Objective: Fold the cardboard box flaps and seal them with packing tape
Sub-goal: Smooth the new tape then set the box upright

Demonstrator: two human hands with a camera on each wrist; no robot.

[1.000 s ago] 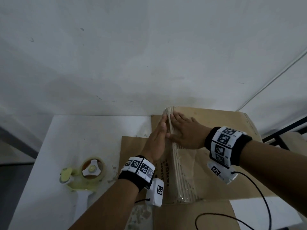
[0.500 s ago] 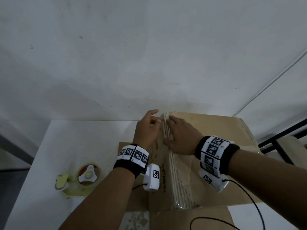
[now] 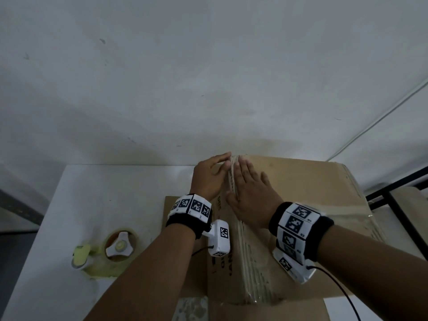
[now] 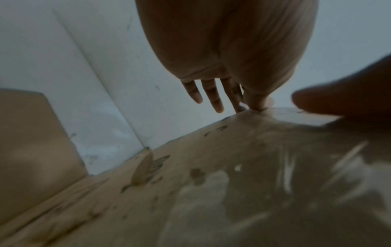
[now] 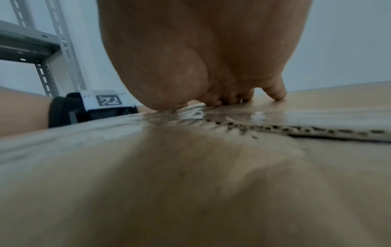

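Item: cardboard box, lying on the white tabletop, flaps folded shut, a strip of clear packing tape running along the centre seam toward the far edge. My right hand lies flat on the tape at the far end of that seam, fingers straight, gripping nothing; I judge it is there to press the tape down so it bonds to the cardboard. My left hand sits just left of the seam at the same far edge, fingers extended with the tips touching the tape end; the left wrist view is blurred, so I cannot say for certain whether thumb and finger pinch the tape or merely press it over the edge. Tape dispenser: set down on the tabletop, well left of the box, out of the way. A loose cardboard sheet lies under the box. Room: plain white wall behind the box; metal shelving off to one side.
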